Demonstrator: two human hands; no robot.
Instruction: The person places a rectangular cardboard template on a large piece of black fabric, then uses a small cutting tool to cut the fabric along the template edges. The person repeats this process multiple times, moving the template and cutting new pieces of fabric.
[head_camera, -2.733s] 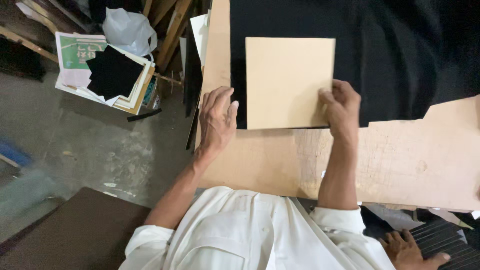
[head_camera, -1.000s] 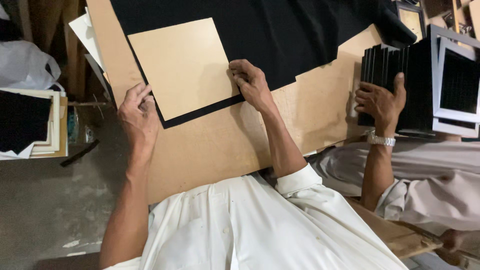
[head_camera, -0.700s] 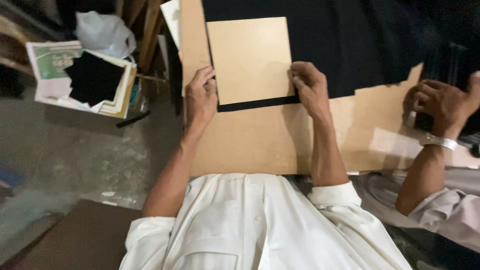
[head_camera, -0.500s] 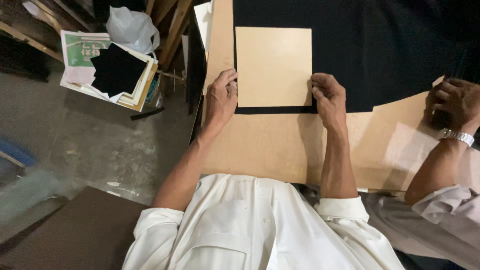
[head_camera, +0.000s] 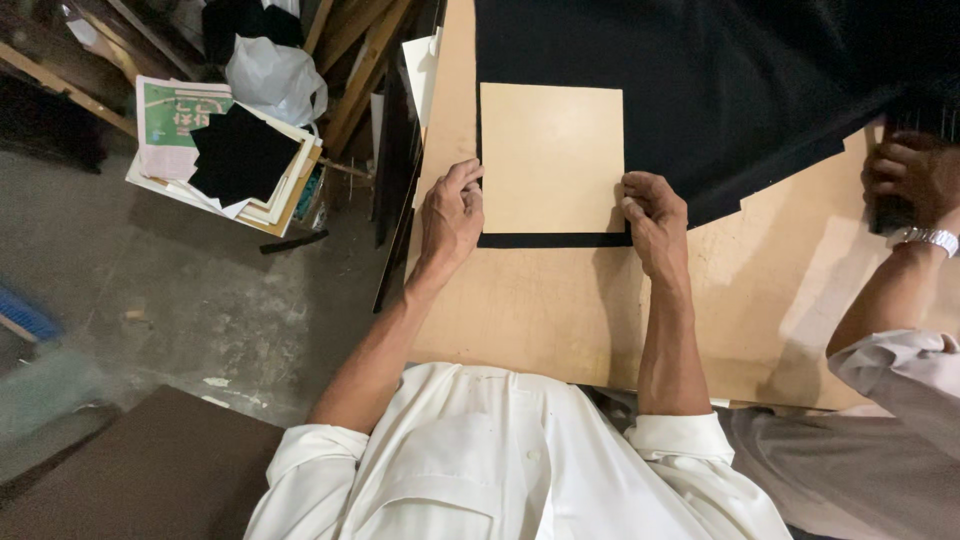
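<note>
Workshop setting, grey concrete floor (head_camera: 150, 320) at left; the desk (head_camera: 560, 320) is a large sheet of brown board. On it lies a square tan board (head_camera: 551, 157), seated on black cloth (head_camera: 740, 90) that spreads up and to the right. Compared with half a second ago, the tan board sits in much the same place, its lower edge parallel to a narrow black strip of cloth showing below it, and both hands have closed in on its bottom corners. Judgement: the board looks aligned and is now being held down.

Left hand (head_camera: 450, 215): grip open, fingers flat, fingertips touching the board's lower left edge. Right hand (head_camera: 655, 215): fingers curled at the lower right corner, pressing on board and cloth; nothing enclosed.

At far right a co-worker's hand (head_camera: 910, 175) with a wristwatch holds something dark; cannot tell what. Left of the desk, a stack of papers with black cloth pieces (head_camera: 235, 150) and a white plastic bag (head_camera: 275, 75).
</note>
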